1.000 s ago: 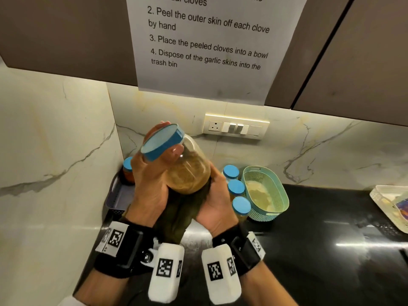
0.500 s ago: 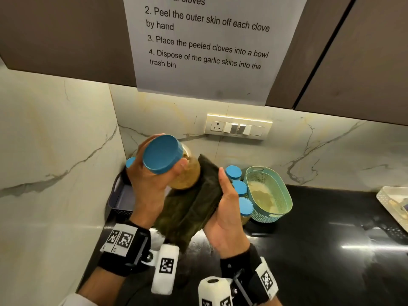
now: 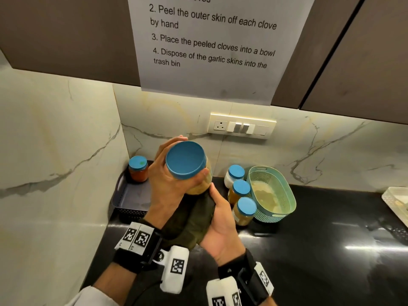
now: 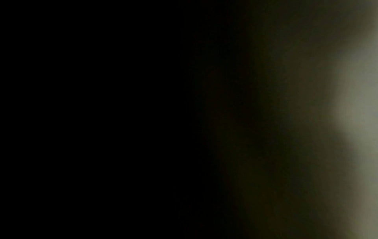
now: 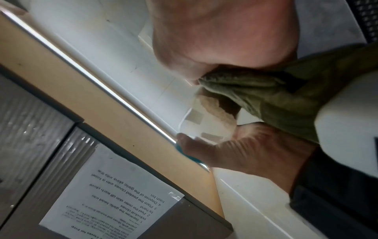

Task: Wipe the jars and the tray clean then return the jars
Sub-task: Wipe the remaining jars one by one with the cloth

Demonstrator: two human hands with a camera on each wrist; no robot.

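While the black counter (image 3: pixel 309 250) holds most things, the gray tray (image 3: pixel 132 199) sits in the corner w/ 1 red jar (image 3: pixel 138 169) in it. 3 more jars (image 3: pixel 241 195) stand in a row by the green basket (image 3: pixel 272 195). That makes 5 jars, 1 tray, 1 cloth. The right hand (image 3: pixel 223 226) grips the green cloth (image 3: pixel 194 224) (soft, floppy) under the held jar (image 3: pixel 194 171). The left hand (image 3: pixel 167 184) grips that jar near its blue lid. I think it's heavy, smooth, slippery and breakable, so hold it round the middle.
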